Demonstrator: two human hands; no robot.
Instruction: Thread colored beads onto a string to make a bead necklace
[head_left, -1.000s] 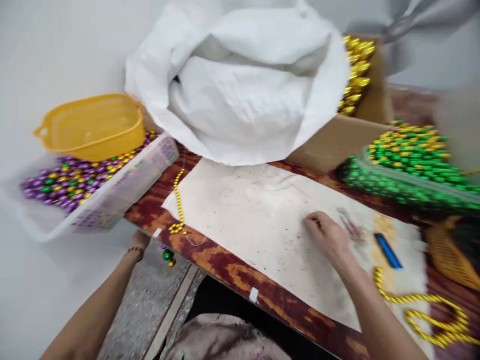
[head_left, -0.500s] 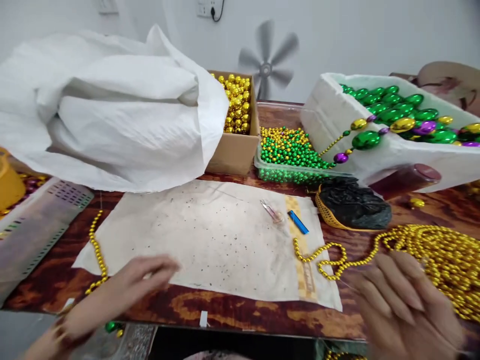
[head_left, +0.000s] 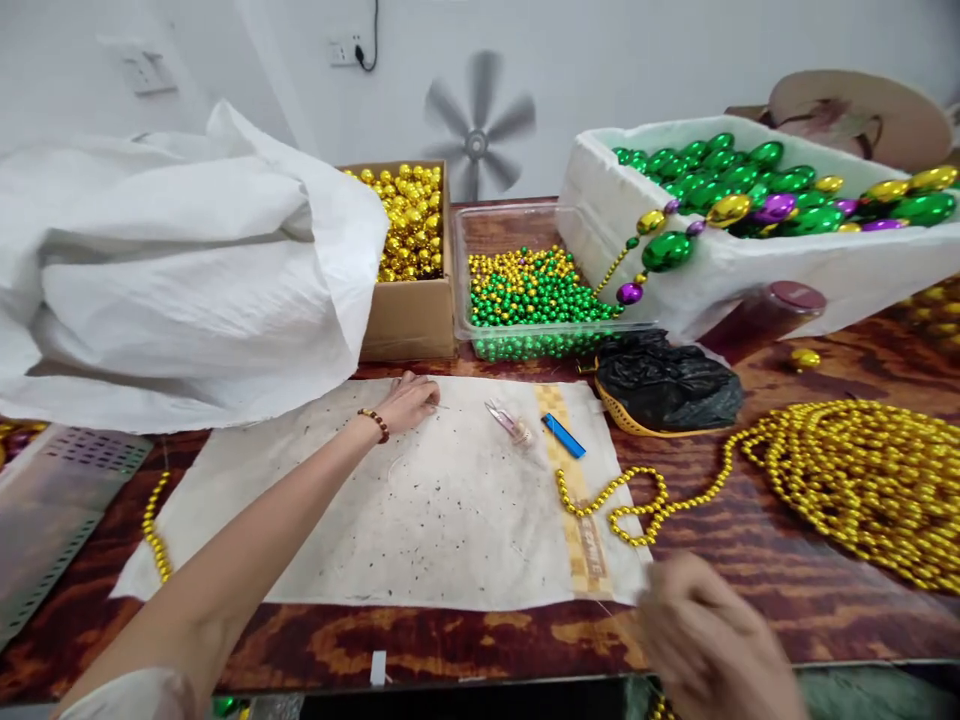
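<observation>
My left hand [head_left: 411, 402] reaches to the back of the white cloth [head_left: 450, 540], its fingers pinched on a thin needle-like piece with a faint thread. Near the front right corner of the cloth, my right hand [head_left: 705, 630] is blurred, its fingers curled together; what it holds, if anything, is too small to name. Small snips [head_left: 510, 420] and a blue strip [head_left: 563, 436] lie on the cloth to the right of my left hand. A gold bead string [head_left: 637, 478] winds off the cloth's right edge to a large coil of gold beads [head_left: 870, 480].
Behind the cloth stand a carton of gold beads [head_left: 409, 320], a clear tub of small beads [head_left: 540, 345] and a foam box [head_left: 675, 290]. A black bag in a basket [head_left: 667, 385], a jar [head_left: 765, 315] and a white sheet [head_left: 187, 300] are nearby.
My left hand has moved away from me and to the right, to the cloth's back. My right hand has come left and lower. The whole view has shifted right.
</observation>
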